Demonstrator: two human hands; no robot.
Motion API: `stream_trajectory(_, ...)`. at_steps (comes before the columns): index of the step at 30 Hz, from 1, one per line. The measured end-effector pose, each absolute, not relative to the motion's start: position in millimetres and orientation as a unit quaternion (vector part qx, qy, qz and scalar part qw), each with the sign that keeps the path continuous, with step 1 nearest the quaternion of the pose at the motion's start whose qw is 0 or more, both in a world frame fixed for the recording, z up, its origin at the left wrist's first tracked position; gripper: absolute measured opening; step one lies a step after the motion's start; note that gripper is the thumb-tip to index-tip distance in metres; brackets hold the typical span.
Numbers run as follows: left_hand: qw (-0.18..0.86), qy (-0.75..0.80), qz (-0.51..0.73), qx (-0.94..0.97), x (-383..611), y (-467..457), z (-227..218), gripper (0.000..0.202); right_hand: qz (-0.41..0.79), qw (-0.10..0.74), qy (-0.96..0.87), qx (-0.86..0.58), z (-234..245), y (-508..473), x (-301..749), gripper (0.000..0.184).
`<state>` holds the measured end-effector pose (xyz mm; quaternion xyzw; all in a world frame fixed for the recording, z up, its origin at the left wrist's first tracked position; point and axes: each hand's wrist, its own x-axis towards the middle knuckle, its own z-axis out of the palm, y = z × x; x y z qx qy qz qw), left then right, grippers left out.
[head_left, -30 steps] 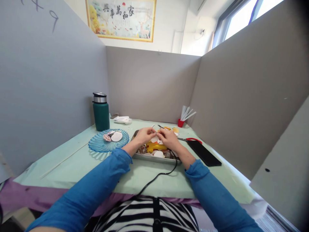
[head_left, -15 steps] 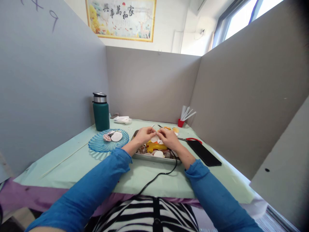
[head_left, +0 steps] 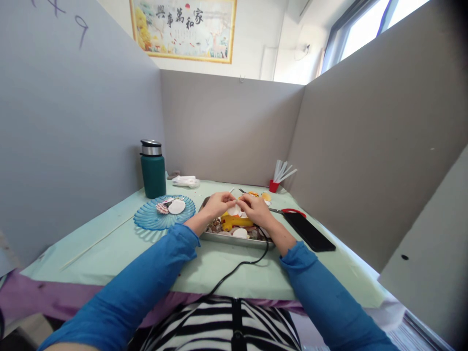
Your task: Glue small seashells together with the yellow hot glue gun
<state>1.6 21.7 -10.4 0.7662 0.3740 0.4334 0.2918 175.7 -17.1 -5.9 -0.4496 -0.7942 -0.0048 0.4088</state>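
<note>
1. Head view, far left: blue plate [head_left: 144, 220] carrying round pieces; green bottle [head_left: 153, 176] just behind.
2. Left hand [head_left: 221, 203]: thumb and fingers pinching at the white disc's upper edge.
3. White disc [head_left: 234, 211]: between both hands, above the metal tray [head_left: 234, 239] and yellow tool [head_left: 237, 222].
4. Right hand [head_left: 253, 206]: fingertips pinching the same disc, near the left's. Barely any shift from half a second ago; suggests careful fingertip work, unfinished.
5. Right: red-handled scissors [head_left: 294, 212], touching or nearly touching a black slab [head_left: 310, 232].
</note>
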Motion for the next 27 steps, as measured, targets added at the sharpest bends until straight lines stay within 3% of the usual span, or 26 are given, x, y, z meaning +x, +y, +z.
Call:
stream_trajectory(11, 0.318, 0.364, 0.425, 0.765, 1.7, 18.3, -9.0, 0.021, -0.009, 0.401, -0.798, -0.449, -3.5, -20.4, 174.7, 0.026)
stream_trajectory(27, 0.235, 0.36, 0.43, 0.793, 3.5, 19.8, -10.8, 0.024, -0.012, 0.409, -0.792, -0.453, -5.4, -16.5, 175.8, 0.024)
